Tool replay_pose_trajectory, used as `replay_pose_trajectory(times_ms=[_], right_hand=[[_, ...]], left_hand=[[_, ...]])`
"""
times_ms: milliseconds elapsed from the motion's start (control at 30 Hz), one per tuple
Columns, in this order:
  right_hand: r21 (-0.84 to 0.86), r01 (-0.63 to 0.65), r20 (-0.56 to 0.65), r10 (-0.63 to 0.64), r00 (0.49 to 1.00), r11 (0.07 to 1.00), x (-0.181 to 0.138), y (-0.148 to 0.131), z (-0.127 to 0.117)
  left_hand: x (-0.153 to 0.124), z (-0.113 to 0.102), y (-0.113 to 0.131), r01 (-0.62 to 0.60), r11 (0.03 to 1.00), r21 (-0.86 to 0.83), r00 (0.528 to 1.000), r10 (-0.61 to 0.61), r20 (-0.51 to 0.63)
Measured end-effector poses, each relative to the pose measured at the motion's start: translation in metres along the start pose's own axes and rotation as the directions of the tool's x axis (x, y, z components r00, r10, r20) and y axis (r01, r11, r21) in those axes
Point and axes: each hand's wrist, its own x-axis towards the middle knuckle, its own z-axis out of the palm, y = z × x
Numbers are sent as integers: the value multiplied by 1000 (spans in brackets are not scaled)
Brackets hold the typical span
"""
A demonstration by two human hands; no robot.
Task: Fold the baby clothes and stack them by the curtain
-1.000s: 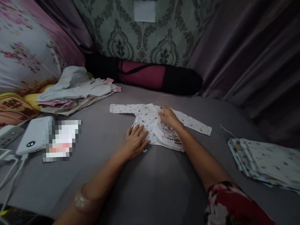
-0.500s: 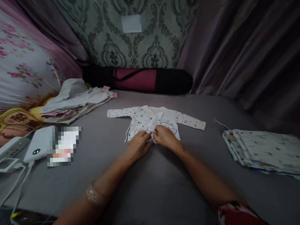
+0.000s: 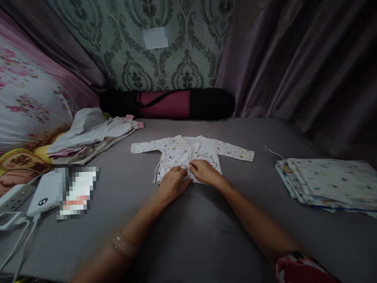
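A white wrap-front baby shirt point(image 3: 175, 152), printed with small dark and coloured figures, lies face up with both sleeves spread sideways. Its right-hand panel carries a line-drawn animal face, partly covered by my right hand point(image 3: 205, 172). That hand pinches at the lower middle of the shirt front, where a thin white tie seems to lie between the fingertips. Close beside it, my left hand point(image 3: 174, 183) is closed on the shirt near the lower hem. The fingertips overlap the cloth, so exactly what each pinches is partly hidden. Another tie string point(image 3: 157, 169) hangs at the shirt's left side.
A stack of folded printed cloths point(image 3: 335, 181) lies at right on the grey sheet point(image 3: 242, 255). Piled clothes point(image 3: 95, 132), a power bank point(image 3: 48, 192), a power strip point(image 3: 14, 199) and a blurred-out item point(image 3: 79, 192) are at left. A long black-and-maroon bag point(image 3: 165, 104) lies against the wall.
The camera view has shifted slightly, so the scene sits a little lower and further left. My right hand has moved slightly at the shirt front; both hands stay on the shirt.
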Motion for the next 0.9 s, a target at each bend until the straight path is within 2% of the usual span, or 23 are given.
replay_pose_trajectory(times_ms=[233,400,500,567,633,700,800,867,900], right_hand=[[-13,52,55,-52,997,999,-1,1,0],[-8,40,-17,-40,999,999,-5,-9,-5],[42,80,1,-80,997,996,-8,-14,-7],[74,106,61,-110,992,992,-9,-15,-7],[93,128,125,-139,982,987,-9,-15,-6],[100,161,178,-177,968,982,-9,-14,-7],[126,203,242,-229,943,971,-10,-13,-16],[130,165,237,-192,952,978,-12,-9,-25],[96,114,208,-132,969,989,-14,-6,-29]], left_hand=[[5,2,3,36,999,22,999,-35,-16],[5,3,2,55,994,-97,997,-59,-43],[4,1,2,65,981,-181,997,-72,-31],[3,-2,3,128,962,-239,992,-129,10],[2,-5,3,236,932,-274,971,-237,33],[4,-7,1,315,905,-286,945,-326,8],[10,-7,-7,335,885,-323,927,-371,-53],[18,-6,-14,345,872,-346,918,-391,-72],[23,-6,-16,357,867,-348,912,-404,-71]])
